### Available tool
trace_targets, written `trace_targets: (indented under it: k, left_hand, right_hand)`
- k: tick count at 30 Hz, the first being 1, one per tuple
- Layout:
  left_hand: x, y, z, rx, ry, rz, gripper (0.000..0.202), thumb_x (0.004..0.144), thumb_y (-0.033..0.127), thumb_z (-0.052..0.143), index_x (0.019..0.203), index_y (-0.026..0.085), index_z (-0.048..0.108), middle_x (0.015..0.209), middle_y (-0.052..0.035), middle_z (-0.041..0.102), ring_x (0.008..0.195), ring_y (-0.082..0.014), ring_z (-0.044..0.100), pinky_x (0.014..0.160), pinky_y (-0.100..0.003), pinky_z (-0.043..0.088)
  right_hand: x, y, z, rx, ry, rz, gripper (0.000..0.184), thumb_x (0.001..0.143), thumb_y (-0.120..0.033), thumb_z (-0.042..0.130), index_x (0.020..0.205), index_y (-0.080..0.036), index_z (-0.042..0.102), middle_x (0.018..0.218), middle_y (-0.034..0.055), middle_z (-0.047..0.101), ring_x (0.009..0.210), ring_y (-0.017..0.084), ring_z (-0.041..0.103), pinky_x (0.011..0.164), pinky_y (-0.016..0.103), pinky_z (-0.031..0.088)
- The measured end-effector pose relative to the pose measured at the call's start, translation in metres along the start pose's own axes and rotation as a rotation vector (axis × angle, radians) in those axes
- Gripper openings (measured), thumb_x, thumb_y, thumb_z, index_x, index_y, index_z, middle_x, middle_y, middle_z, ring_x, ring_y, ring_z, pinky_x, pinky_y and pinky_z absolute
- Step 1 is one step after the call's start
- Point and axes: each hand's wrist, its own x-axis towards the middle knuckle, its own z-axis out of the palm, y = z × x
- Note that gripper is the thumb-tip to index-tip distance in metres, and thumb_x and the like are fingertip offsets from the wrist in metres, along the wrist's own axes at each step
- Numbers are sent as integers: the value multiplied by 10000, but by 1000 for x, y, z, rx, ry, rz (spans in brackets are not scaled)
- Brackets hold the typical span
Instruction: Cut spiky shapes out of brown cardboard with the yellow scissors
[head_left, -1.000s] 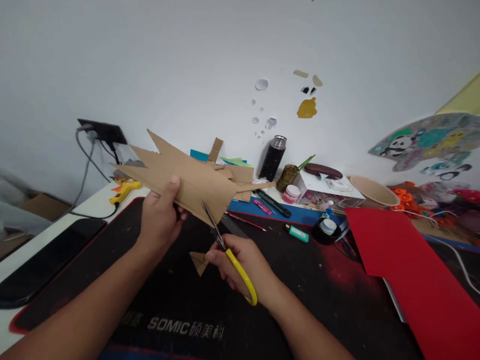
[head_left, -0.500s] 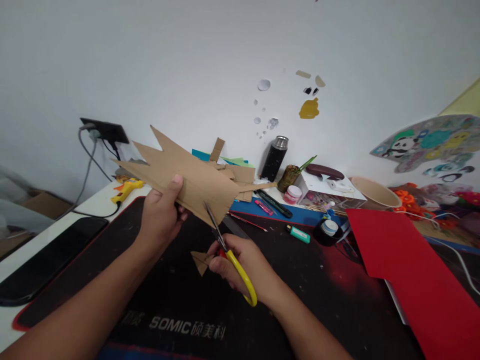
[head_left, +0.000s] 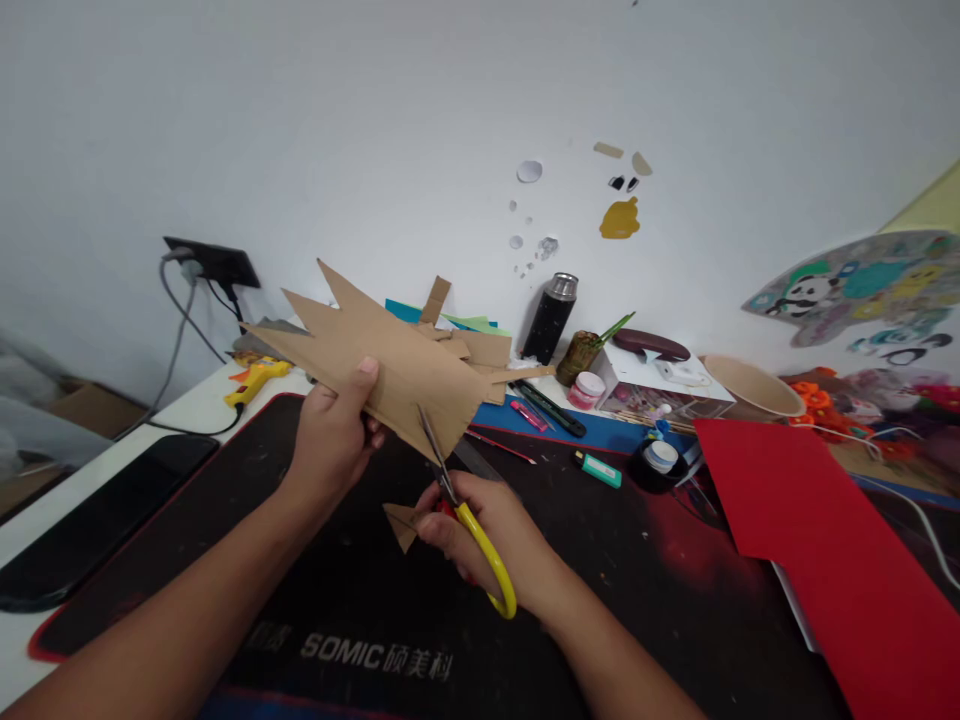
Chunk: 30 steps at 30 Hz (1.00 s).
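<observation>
Two hands share one spiky cardboard cutout (head_left: 390, 365), held above the desk mat (head_left: 225, 560): the left hand (head_left: 334, 440) pinches it aloft, seemingly giving the blades clearance. The right hand (head_left: 480, 535) grips yellow-handled scissors (head_left: 463, 518), which bite into its lower edge.

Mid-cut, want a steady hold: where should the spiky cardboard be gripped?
Its broad middle, from the near edge, left of the blades, as the left hand pinches the spiky cardboard: the points are narrow, and the scissors in the right hand bite in from the lower right.
</observation>
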Motion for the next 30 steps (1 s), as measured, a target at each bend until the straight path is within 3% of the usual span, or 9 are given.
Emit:
trace_targets:
  k: [9,21,30]
  left_hand:
    - [2,-1,-2,56,-53,-29,405,887,426,813,658,235,538,460,69,413,362,-87,381,323,-183,332]
    - [0,0,1,79,0,2,386,876,397,819,670,239,534,445,78,409,352,-88,377,315,-187,339]
    - [1,-4,-2,97,15,1,384,887,407,803,689,250,513,450,85,392,347,-97,372,320,-197,338]
  right_hand:
    - [1,-6,-2,-164,53,-33,326,957,-532,788,949,-212,726,690,-42,608,585,115,543,553,215,391]
    - [3,-12,-1,-304,140,-7,330,958,-501,791,840,-199,730,661,-30,608,626,140,541,590,247,374]
    - [6,-4,8,-357,193,-33,288,986,-405,755,794,-200,691,678,-17,630,652,151,600,611,251,389]
